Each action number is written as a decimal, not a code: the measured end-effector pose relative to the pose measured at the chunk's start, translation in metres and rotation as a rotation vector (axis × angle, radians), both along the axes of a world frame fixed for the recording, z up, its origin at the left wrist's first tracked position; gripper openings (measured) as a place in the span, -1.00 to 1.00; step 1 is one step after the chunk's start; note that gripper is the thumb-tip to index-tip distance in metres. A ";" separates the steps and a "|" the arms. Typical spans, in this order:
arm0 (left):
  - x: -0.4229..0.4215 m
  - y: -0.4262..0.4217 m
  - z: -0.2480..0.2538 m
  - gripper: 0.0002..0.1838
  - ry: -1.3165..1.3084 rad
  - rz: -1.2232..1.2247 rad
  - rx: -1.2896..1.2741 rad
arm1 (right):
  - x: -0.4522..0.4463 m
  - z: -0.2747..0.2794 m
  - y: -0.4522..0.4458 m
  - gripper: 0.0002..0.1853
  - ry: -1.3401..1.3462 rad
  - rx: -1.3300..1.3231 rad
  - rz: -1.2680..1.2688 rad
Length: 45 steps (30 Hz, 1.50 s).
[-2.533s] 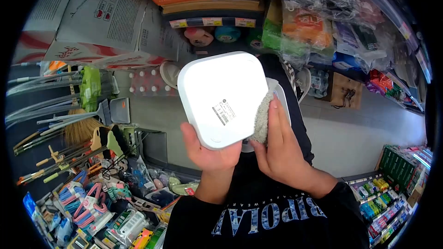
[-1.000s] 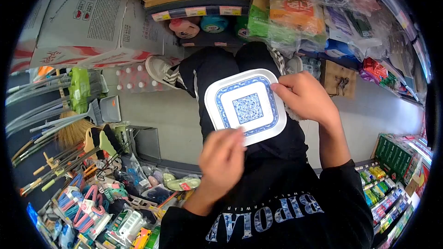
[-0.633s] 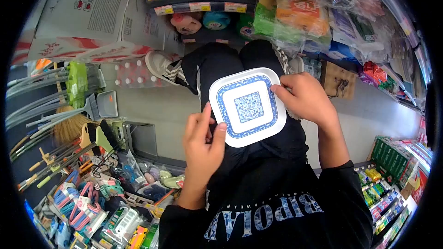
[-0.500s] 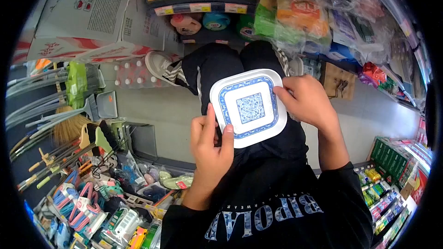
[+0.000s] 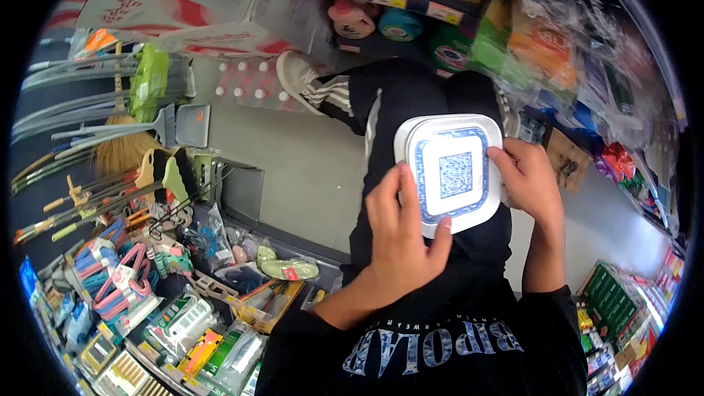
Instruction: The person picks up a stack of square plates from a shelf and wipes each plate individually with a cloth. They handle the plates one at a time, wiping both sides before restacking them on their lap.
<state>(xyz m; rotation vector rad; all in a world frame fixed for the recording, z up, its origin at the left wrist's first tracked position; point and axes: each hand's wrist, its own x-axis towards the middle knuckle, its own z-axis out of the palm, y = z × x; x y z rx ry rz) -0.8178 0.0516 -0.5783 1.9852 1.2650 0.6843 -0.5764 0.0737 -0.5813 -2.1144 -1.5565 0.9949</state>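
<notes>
A square white plate with rounded corners and a blue patterned border and centre [image 5: 456, 176] lies over the lap. A second white rim shows under its upper left edge, so at least two plates are stacked. My left hand [image 5: 407, 231] grips the lower left side, with fingers along the edge and the thumb on the front rim. My right hand [image 5: 529, 176] holds the right side, its thumb on the rim and its other fingers curled behind. The grey cloth seen earlier cannot be made out now.
Brooms [image 5: 121, 150] and a grey dustpan [image 5: 192, 125] stand at the left. Packaged goods [image 5: 194, 315] fill the lower left. Large cartons [image 5: 176, 0] are at the upper left, bottled drinks [image 5: 253, 82] below them. Detergent bottles [image 5: 400, 24] sit under a shelf. A paper bag [image 5: 565, 158] is at the right.
The plate was first shown underside up with a grey cloth against it; its patterned face now shows. The view has turned, and plate and hands appear further right. My left hand has settled on the plate's edge.
</notes>
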 end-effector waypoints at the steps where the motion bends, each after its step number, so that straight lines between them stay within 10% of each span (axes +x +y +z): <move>1: 0.001 -0.003 0.000 -0.05 -0.008 -0.011 0.005 | -0.001 0.003 0.002 -0.63 0.015 0.014 0.011; 16: -0.003 -0.008 -0.005 0.01 -0.070 -0.034 -0.046 | -0.005 -0.002 -0.002 -0.59 -0.008 -0.019 -0.046; 36: 0.015 -0.006 0.014 -0.57 -0.600 0.011 -0.078 | 0.020 -0.015 -0.029 -0.70 0.328 -0.035 -0.229; 45: 0.012 -0.030 0.012 -0.12 -1.078 -0.056 -0.774 | 0.060 -0.010 -0.096 -0.41 0.814 -0.100 -0.356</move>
